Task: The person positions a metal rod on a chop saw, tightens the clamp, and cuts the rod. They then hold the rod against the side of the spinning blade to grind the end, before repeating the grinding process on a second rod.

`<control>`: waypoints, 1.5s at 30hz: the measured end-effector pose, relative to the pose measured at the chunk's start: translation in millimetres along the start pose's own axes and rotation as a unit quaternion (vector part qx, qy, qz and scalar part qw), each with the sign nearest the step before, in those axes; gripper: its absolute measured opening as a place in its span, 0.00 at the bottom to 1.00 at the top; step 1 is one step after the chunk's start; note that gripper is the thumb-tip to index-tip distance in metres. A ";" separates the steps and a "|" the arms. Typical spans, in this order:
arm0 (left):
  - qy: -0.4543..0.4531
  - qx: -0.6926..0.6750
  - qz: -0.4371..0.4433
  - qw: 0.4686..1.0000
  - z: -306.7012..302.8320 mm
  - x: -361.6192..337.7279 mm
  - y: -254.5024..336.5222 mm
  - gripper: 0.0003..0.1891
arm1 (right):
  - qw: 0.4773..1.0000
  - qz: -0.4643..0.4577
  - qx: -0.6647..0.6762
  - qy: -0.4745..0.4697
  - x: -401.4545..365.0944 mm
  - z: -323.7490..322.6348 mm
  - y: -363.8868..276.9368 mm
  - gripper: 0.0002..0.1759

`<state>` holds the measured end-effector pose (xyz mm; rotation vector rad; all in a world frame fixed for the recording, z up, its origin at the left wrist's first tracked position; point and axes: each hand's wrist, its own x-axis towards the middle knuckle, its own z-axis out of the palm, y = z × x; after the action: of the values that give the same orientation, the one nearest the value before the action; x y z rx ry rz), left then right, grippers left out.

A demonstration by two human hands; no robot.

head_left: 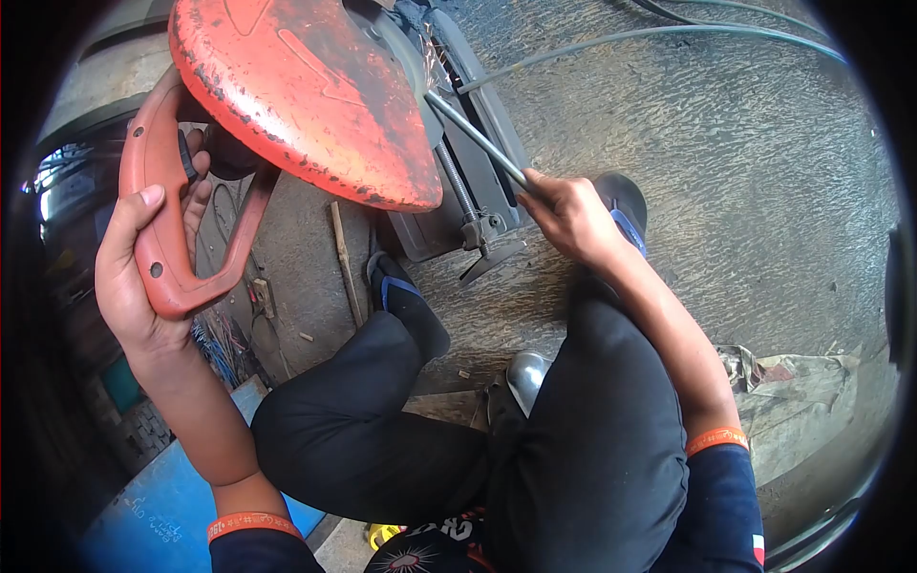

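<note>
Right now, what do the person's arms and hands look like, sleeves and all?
The left hand and right hand are bare, no gloves. Dark navy sleeves end partway up the forearms, each in an orange cuff. The right sleeve carries a small red-and-white patch.

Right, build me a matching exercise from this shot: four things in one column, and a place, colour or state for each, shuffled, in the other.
Things
1. left hand
2. right hand
3. blade guard
4. flat panel

Descriptions
A. holds the thin metal rod
B. blue, at the lower left of the view
C. wrapped around the orange handle
D. red-orange with chipped paint, at the top of the view

Pairs: 1-C, 2-A, 3-D, 4-B
</note>
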<state>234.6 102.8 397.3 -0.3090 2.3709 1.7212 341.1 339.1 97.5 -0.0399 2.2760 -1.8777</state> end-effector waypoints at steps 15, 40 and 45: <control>-0.013 0.010 -0.001 1.000 -3.2 0.6 -0.1 0.29 | 0.998 0.055 -0.018 0.033 2.9 -17.2 -8.7 0.17; -0.013 -0.010 0.003 1.000 0.3 0.2 -0.9 0.29 | 0.999 -0.009 -0.037 -0.002 -0.8 5.7 3.1 0.13; -0.013 -0.006 0.009 1.000 2.3 -0.3 -0.9 0.29 | 0.998 -0.030 -0.054 0.012 -1.1 6.7 3.1 0.11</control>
<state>235.2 104.8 395.9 -0.2671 2.3530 1.7366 343.5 333.4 93.4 -0.1023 2.4175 -1.7909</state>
